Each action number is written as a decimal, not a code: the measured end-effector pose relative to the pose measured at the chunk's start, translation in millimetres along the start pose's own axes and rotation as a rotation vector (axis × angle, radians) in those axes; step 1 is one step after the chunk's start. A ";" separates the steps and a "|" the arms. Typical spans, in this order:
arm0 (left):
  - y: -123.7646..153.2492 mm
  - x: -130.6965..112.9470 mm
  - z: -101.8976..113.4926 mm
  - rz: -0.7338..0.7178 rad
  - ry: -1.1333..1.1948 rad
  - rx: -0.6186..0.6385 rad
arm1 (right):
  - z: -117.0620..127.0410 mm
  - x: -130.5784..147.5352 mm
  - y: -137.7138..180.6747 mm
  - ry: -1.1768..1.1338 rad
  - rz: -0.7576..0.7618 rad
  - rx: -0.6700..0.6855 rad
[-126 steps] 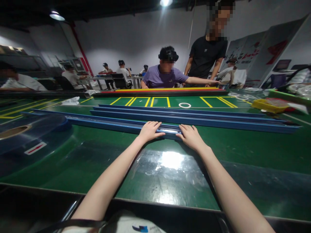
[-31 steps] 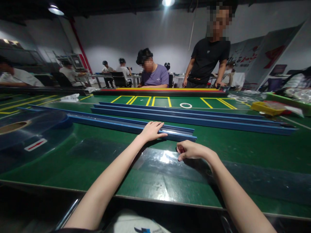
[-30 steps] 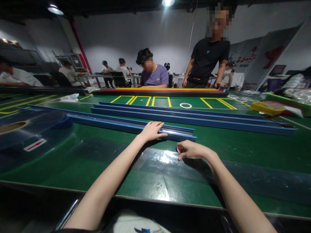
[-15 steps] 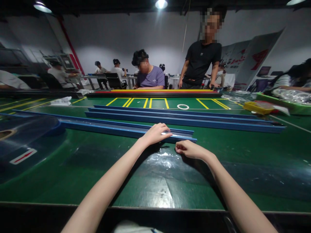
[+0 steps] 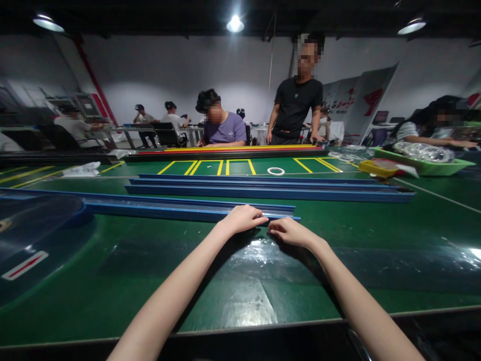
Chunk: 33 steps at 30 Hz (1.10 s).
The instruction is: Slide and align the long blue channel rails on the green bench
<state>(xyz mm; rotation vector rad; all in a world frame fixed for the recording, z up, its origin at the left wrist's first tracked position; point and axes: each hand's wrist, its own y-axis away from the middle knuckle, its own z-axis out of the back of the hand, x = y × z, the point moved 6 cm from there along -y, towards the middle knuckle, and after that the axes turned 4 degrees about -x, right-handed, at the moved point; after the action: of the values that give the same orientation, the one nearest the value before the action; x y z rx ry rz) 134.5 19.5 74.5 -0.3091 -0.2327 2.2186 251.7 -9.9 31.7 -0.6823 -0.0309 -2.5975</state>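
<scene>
A long blue channel (image 5: 150,208) with raised edges lies across the table, its right end beside my hands. My left hand (image 5: 245,219) is over the near edge of that channel, fingers bent and drawn together; what they pinch is hidden. Just to its right, my right hand (image 5: 288,231) is closed with curled fingers in front of the channel's end. Anything inside it is too small to make out. Between and below my hands, a shiny clear film strip (image 5: 225,263) stretches flat over the green table (image 5: 210,306).
A large clear disc-shaped roll (image 5: 45,235) with a red arrow label sits at left. Farther back lie more blue channels (image 5: 263,190), a white ring (image 5: 276,171), a yellow tray (image 5: 376,169) and a green tray (image 5: 439,168). Several people sit or stand beyond the table.
My left hand has drawn back from inside the channel to its near edge, fingers curling toward my right hand. My right hand stays closed. The camera view has tilted up.
</scene>
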 end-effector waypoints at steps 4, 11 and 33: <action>7.4 14.2 6.1 0.085 0.013 0.100 | 10.2 4.8 -2.7 0.063 0.027 -0.081; 17.5 45.5 29.3 0.250 0.139 0.133 | 41.7 15.9 -6.8 0.315 0.030 -0.390; 40.0 90.5 96.3 0.403 0.303 -0.023 | 55.6 -18.6 16.5 0.520 -0.112 -1.021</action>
<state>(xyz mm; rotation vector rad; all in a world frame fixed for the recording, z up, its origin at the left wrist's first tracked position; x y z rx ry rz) 21.7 60.6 142.6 -0.7531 -0.0303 2.5216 298.9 -9.5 70.2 -0.2615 1.5109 -2.6894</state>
